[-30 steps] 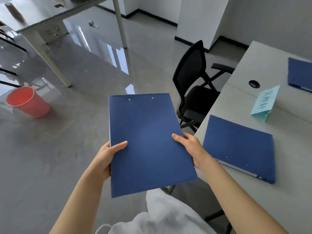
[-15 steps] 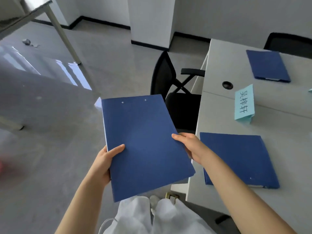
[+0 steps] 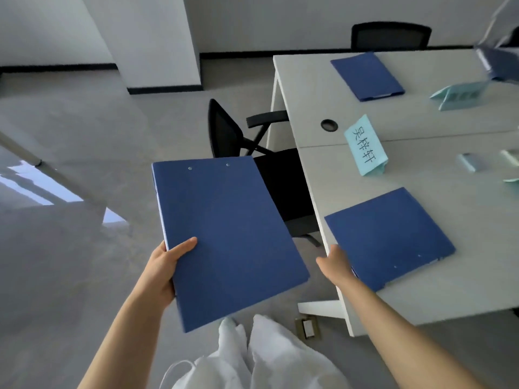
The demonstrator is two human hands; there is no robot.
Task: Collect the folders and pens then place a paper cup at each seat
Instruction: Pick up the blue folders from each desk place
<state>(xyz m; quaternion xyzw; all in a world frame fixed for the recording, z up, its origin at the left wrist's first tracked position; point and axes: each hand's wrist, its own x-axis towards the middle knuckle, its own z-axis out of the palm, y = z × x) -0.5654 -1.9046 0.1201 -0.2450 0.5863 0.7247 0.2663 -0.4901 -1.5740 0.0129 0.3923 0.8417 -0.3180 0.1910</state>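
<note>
The left hand grips a blue folder by its near left edge, thumb lying across the cover and the other fingers curled underneath, holding it flat in the air over the floor, to the left of the tabletop. Two small rivets show near the folder's far edge.

The right hand reaches out to the right toward a second blue folder that lies flat on the near part of the tabletop, close to its left edge. The hand sits at that folder's near left corner with its fingers relaxed and holding nothing; whether they touch the folder cannot be told from this angle.

A third blue folder lies farther back on the tabletop. Between the two lying folders stands a folded light green name card with handwritten characters, beside a round black cable hole. Another green name card stands toward the far right, and a few small blurred items lie at the right edge. No pens or paper cups can be made out.

A black office chair is tucked at the tabletop's left side, and a second black chair stands at the far side. White clothing fills the bottom of the view.
</note>
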